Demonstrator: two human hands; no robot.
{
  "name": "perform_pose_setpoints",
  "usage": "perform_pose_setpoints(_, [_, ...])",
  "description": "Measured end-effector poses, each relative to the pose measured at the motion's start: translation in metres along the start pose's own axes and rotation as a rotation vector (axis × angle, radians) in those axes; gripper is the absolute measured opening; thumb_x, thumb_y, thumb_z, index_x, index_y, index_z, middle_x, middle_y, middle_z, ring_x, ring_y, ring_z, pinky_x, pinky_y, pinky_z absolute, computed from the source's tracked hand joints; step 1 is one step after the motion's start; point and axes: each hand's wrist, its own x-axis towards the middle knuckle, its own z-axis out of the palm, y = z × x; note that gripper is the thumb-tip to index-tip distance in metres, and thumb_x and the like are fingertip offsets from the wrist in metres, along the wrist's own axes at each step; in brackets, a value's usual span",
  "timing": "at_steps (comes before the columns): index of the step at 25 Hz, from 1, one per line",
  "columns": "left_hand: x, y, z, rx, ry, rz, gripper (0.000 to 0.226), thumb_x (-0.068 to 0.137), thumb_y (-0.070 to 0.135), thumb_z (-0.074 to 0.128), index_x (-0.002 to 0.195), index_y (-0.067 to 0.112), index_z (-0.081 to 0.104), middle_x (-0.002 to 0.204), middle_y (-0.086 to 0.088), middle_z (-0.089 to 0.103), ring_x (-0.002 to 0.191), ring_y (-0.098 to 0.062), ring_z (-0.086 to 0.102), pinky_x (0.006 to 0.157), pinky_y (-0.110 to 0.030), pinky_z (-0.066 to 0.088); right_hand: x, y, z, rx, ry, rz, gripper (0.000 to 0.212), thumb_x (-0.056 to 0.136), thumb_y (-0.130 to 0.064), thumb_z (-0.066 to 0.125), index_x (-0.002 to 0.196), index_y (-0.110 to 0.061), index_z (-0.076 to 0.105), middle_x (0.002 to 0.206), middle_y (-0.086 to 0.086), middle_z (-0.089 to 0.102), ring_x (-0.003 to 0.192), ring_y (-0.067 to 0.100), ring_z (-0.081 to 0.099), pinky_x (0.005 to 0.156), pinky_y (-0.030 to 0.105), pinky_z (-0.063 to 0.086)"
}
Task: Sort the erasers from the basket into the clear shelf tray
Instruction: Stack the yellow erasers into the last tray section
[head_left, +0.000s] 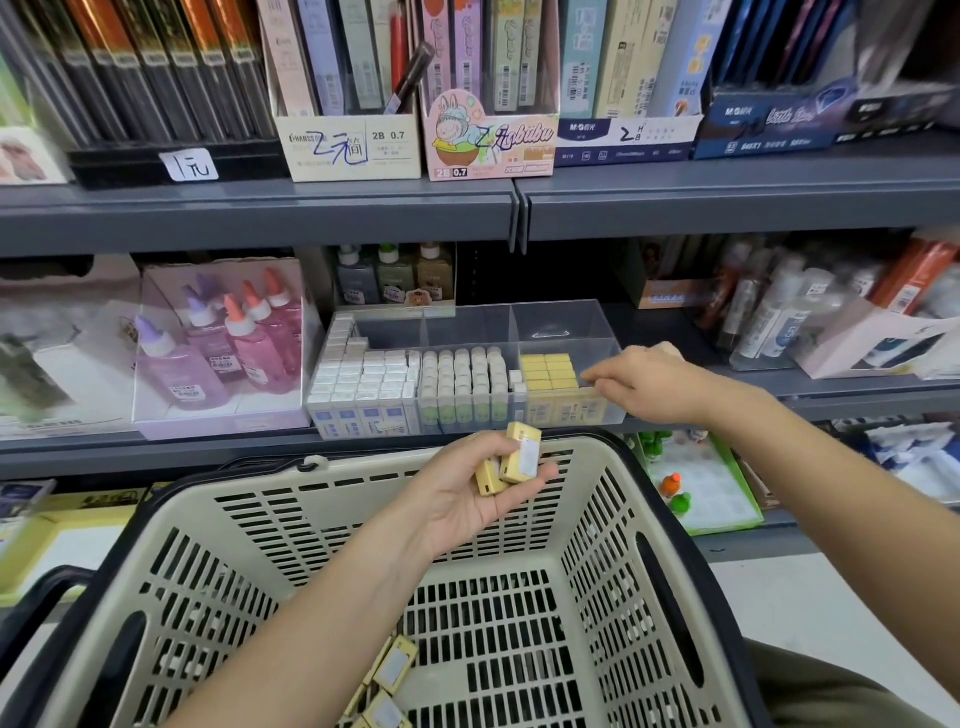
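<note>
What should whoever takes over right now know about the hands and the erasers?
Left hand holds two yellow erasers above the basket.
Right hand reaches into the clear tray, right compartment, fingertips at the yellow rows; whether it pinches one is unclear.
Done: several yellow rows stand in that compartment.
Left: the two in hand, plus more yellow erasers on the basket floor.

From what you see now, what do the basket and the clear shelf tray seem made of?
Basket: likely moulded plastic, matte beige, with slotted walls. Shelf tray: probably clear acrylic or similar plastic, glossy; the erasers show through its walls.
</note>
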Motion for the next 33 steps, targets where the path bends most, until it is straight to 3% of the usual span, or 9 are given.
perform_pose_setpoints(3, [0.001,0.000,0.001,-0.004,-0.014,0.030,0.036,0.063,-0.001,0.070,0.097,-0.004,0.060,0.090,-0.025,0.069,0.085,-0.037,0.069,0.059,-0.035,0.060,-0.015,-0.018,-0.001,0.161,0.292,-0.092,0.029,0.097,-0.026,0.042,0.117,-0.023,0.063,0.115,-0.007,0.065,0.111,0.013,0.053,0.094,0.032,0.035])
perform_pose_setpoints(7, [0.003,-0.003,0.008,0.116,-0.038,0.082,0.042,0.061,-0.006,0.070,0.101,0.000,0.060,0.091,-0.021,0.070,0.085,-0.031,0.070,0.064,-0.031,0.059,-0.039,-0.058,0.003,0.569,0.154,-0.150,0.035,0.083,-0.054,0.050,0.079,-0.022,0.065,0.062,-0.005,0.069,0.053,-0.001,0.062,0.055,0.019,0.049])
perform_pose_setpoints(11, [0.005,-0.006,0.014,0.059,-0.039,0.080,0.047,0.067,-0.006,0.067,0.113,-0.003,0.056,0.098,-0.025,0.068,0.088,-0.033,0.069,0.067,-0.032,0.059,-0.037,-0.050,0.000,0.850,0.011,-0.072,0.009,0.083,-0.023,0.065,0.092,-0.021,0.064,0.066,-0.004,0.072,0.061,0.005,0.066,0.060,0.017,0.050])
perform_pose_setpoints(13, [0.007,-0.005,0.013,0.025,-0.003,0.069,0.033,0.078,-0.002,0.063,0.111,-0.005,0.058,0.095,-0.024,0.067,0.084,-0.033,0.069,0.065,-0.032,0.059,-0.034,-0.035,-0.006,0.923,-0.015,-0.030,0.016,0.084,-0.014,0.067,0.100,-0.016,0.066,0.077,-0.002,0.074,0.067,0.006,0.067,0.057,0.017,0.048])
perform_pose_setpoints(16, [0.006,-0.003,0.011,0.087,0.011,0.039,0.022,0.084,0.008,0.050,0.103,-0.001,0.055,0.073,-0.012,0.057,0.064,-0.021,0.056,0.048,-0.025,0.048,-0.026,-0.016,-0.014,0.827,0.131,0.033,0.017,0.081,-0.012,0.070,0.098,-0.012,0.070,0.080,-0.003,0.073,0.071,0.008,0.066,0.066,0.025,0.050])
perform_pose_setpoints(20, [0.003,-0.006,0.008,0.129,0.006,-0.023,0.019,0.080,0.014,0.037,0.087,0.003,0.051,0.069,-0.009,0.049,0.060,-0.018,0.045,0.049,-0.025,0.035,-0.008,0.003,-0.019,0.314,0.400,0.048,0.021,0.088,-0.020,0.062,0.108,-0.022,0.067,0.096,-0.006,0.068,0.084,0.009,0.060,0.081,0.026,0.046])
perform_pose_setpoints(23, [0.003,-0.011,0.004,0.202,0.022,0.014,0.012,0.090,0.004,0.041,0.091,0.002,0.053,0.071,-0.010,0.056,0.063,-0.017,0.053,0.051,-0.023,0.044,0.007,0.002,-0.008,0.074,0.288,0.046,0.024,0.093,-0.026,0.053,0.116,-0.025,0.061,0.112,0.001,0.066,0.103,0.024,0.059,0.088,0.036,0.044])
perform_pose_setpoints(27, [-0.001,-0.009,-0.001,0.218,0.007,0.075,0.009,0.089,-0.003,0.052,0.096,0.001,0.055,0.078,-0.013,0.062,0.070,-0.019,0.059,0.054,-0.022,0.051,0.021,-0.001,0.008,-0.009,0.108,0.040,0.024,0.098,-0.028,0.042,0.114,-0.029,0.059,0.114,-0.006,0.065,0.105,0.021,0.058,0.089,0.034,0.026])
perform_pose_setpoints(33, [-0.003,-0.005,-0.002,0.300,0.005,0.120,0.026,0.086,-0.014,0.048,0.104,0.001,0.060,0.089,-0.013,0.066,0.082,-0.019,0.064,0.070,-0.024,0.057,0.019,-0.003,0.009,-0.023,0.134,0.054,0.029,0.100,-0.023,0.033,0.119,-0.026,0.055,0.116,-0.004,0.063,0.110,0.020,0.053,0.096,0.035,0.024])
